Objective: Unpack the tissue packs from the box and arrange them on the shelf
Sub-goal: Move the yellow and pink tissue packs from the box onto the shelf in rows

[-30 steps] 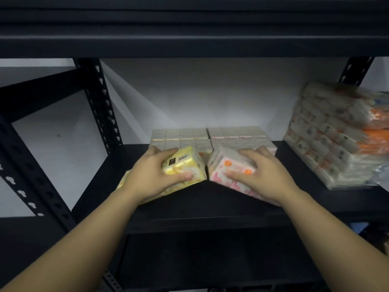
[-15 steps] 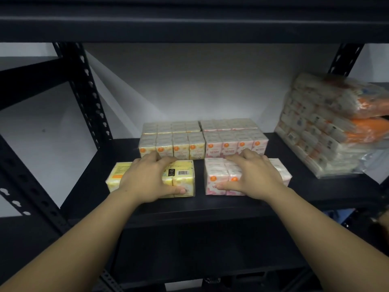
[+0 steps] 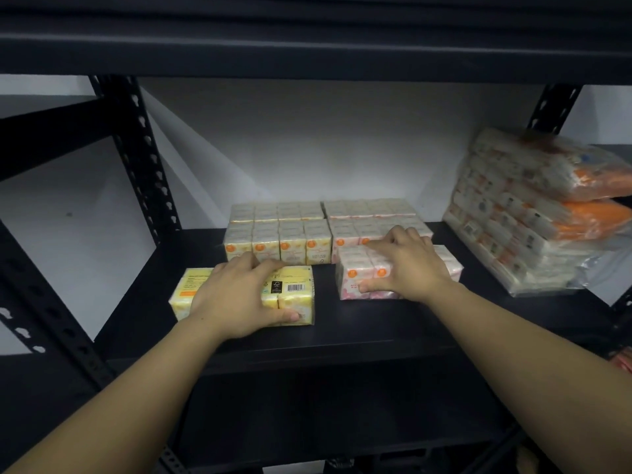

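My left hand lies over the yellow tissue pack, low and left of centre in the frame, fingers curled over its far edge and thumb pressed to its near face, so that grip has the pack. My right hand clasps the pink tissue pack just right of centre the same way, thumb on the front, fingers across the top. Both packs sit flat on the black shelf. The pink one already touches the back row of pink packs; the yellow one sits well short of the back row of yellow packs. To finish well, I judge I should slide the yellow pack straight back, keeping it square and low so the film does not snag, until it butts its row.
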The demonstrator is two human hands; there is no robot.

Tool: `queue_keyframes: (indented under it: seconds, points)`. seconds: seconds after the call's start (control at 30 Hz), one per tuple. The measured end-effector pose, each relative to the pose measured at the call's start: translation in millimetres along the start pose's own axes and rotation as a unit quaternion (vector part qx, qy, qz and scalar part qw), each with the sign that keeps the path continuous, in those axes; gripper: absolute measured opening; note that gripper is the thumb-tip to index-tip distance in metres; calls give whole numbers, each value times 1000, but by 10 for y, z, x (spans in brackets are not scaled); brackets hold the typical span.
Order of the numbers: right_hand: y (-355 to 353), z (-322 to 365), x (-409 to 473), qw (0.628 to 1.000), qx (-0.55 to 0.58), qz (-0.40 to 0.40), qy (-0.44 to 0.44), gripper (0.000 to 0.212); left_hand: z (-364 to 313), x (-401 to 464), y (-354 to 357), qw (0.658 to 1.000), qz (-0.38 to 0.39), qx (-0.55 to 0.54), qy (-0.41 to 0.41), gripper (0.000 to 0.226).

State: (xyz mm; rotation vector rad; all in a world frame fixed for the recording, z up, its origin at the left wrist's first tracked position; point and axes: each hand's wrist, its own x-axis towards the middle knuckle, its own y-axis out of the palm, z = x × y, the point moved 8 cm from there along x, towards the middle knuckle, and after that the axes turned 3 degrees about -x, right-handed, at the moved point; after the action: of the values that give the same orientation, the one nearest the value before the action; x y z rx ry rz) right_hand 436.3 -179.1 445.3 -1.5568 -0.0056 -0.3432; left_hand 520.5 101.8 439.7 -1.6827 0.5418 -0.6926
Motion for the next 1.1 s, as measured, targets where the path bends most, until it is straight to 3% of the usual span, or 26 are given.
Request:
queue_keyframes:
  seconds: [0.37, 0.47, 0.57, 0.67, 0.8, 0.9, 1.0, 1.1]
  points:
    - [72, -12, 219, 999, -24, -18, -13, 101, 9, 20, 14, 1000, -3, 7, 1, 105]
    - [-3, 33, 170, 999, -11, -36, -12, 107, 40, 6, -20, 999, 5, -47, 11, 109]
    - [-147, 334, 34, 989, 20, -136, -51, 95, 173, -22, -155, 989, -26, -145, 0, 99]
    - [-187, 797, -63, 979, 59, -164, -104, 75, 435, -96, -301, 987, -56, -146, -24, 77]
    - [-114, 1243, -72, 987, 98, -88, -91, 61, 953, -239, -358, 983, -62, -113, -128, 77]
    - [13, 1319, -34, 992, 123, -19, -14, 72, 1278, -333, -218, 970, -12, -110, -217, 84]
    - [141, 1312, -6, 983, 174, 42, 31, 68, 1288, -374, -78, 958, 31, -171, -226, 73]
    - [188, 1286, 8, 968, 241, 49, 55, 59, 1231, -375, -110, 955, -11, -209, -210, 57]
